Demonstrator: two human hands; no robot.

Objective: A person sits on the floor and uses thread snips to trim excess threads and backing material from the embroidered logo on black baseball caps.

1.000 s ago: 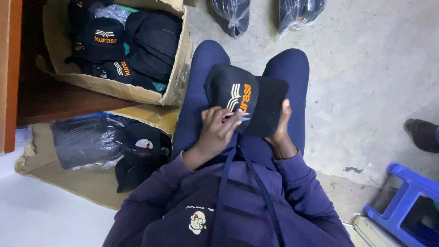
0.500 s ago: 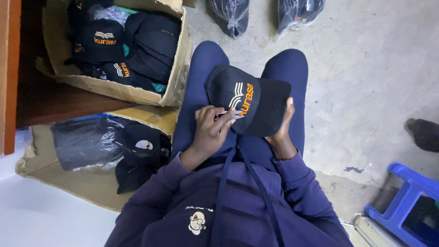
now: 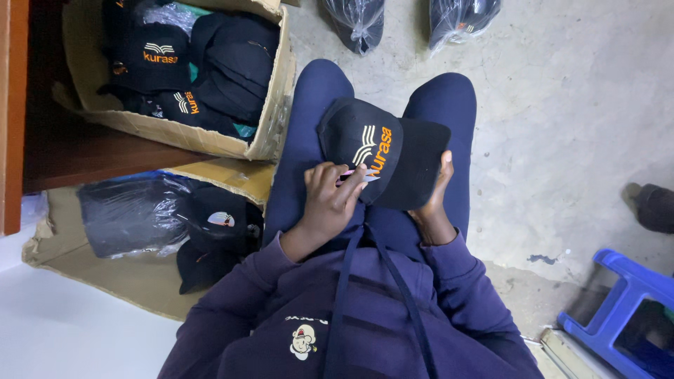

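A black cap (image 3: 382,151) with an orange and white embroidered front lies on my lap, across my blue trouser legs. My right hand (image 3: 437,196) grips the cap's brim from the right side and below. My left hand (image 3: 328,200) is at the cap's near edge, its fingers pinched on a small thin pale tool (image 3: 353,173) whose tip touches the embroidery. What kind of tool it is cannot be made out.
An open cardboard box (image 3: 270,119) with several more black caps stands at the upper left, by a brown wooden surface (image 3: 84,158). A flattened carton (image 3: 105,281) holds bagged caps (image 3: 130,214). Two tied plastic bags (image 3: 361,21) lie ahead. A blue stool (image 3: 625,309) is at the lower right.
My left hand has slid off the cap's lower front, and its fingers now hold the thin tool against the embroidery. The cap has turned slightly; my right hand keeps its hold.
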